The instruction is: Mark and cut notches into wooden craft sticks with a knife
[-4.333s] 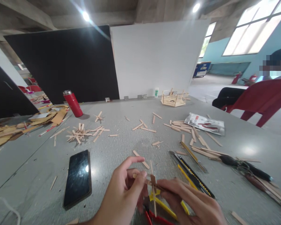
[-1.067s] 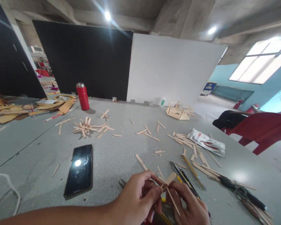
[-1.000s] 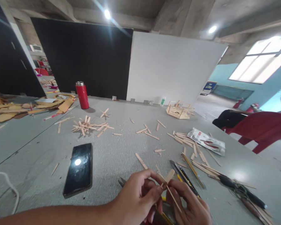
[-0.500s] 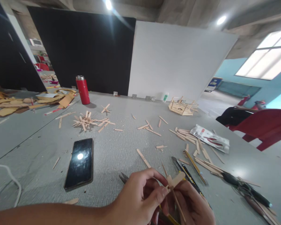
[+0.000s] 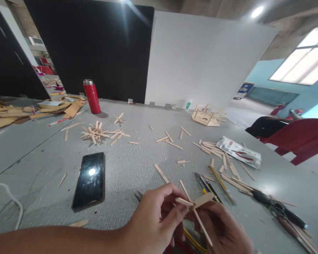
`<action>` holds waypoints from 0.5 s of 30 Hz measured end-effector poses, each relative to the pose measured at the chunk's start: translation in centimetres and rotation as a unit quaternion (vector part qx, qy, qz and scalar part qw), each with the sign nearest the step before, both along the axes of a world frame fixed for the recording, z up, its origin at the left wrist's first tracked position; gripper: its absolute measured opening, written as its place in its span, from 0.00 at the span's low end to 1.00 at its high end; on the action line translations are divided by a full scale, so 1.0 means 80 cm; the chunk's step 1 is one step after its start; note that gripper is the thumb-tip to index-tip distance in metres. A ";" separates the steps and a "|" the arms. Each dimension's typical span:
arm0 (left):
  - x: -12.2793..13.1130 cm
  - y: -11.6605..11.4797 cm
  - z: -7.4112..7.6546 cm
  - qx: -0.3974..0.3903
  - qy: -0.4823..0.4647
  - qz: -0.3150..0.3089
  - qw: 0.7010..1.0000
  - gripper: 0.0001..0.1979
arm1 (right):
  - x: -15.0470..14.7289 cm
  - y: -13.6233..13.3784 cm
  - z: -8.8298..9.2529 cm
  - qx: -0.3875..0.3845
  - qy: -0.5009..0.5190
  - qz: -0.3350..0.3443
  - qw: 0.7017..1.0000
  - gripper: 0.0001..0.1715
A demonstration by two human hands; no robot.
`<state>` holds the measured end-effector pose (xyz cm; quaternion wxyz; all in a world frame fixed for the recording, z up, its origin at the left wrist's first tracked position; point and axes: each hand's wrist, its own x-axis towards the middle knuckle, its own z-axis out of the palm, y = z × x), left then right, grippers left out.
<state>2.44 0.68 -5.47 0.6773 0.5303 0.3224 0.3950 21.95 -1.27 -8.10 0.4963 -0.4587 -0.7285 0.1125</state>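
Left hand (image 5: 159, 215) and right hand (image 5: 226, 231) are closed around a little stick cross (image 5: 193, 205) between them, its long stick (image 5: 202, 225) slanted from far left to near right, near end closest to the right hand.

Holds the left hand (image 5: 155, 216) close beside the right hand (image 5: 225, 225), with fingers (image 5: 171, 189) curled on both and the left forearm (image 5: 69, 240) angled inward from the left.
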 end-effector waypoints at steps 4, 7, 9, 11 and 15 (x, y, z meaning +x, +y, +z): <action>-0.003 0.001 0.006 0.088 0.069 0.050 0.992 0.13 | -0.002 0.004 0.001 0.009 -0.005 -0.013 1.000 0.09; -0.002 0.002 0.008 0.092 0.061 0.066 0.992 0.08 | -0.002 0.003 0.002 0.021 -0.013 -0.017 1.000 0.07; -0.002 0.002 0.008 0.087 0.052 0.068 0.992 0.06 | -0.002 0.002 0.003 0.028 -0.010 -0.021 0.999 0.07; -0.002 0.002 0.008 0.079 0.044 0.065 0.994 0.06 | -0.003 0.001 0.003 0.030 -0.007 -0.021 0.999 0.07; -0.002 0.001 0.010 0.045 0.018 0.057 0.997 0.10 | -0.005 0.000 -0.003 0.020 0.002 -0.015 1.000 0.06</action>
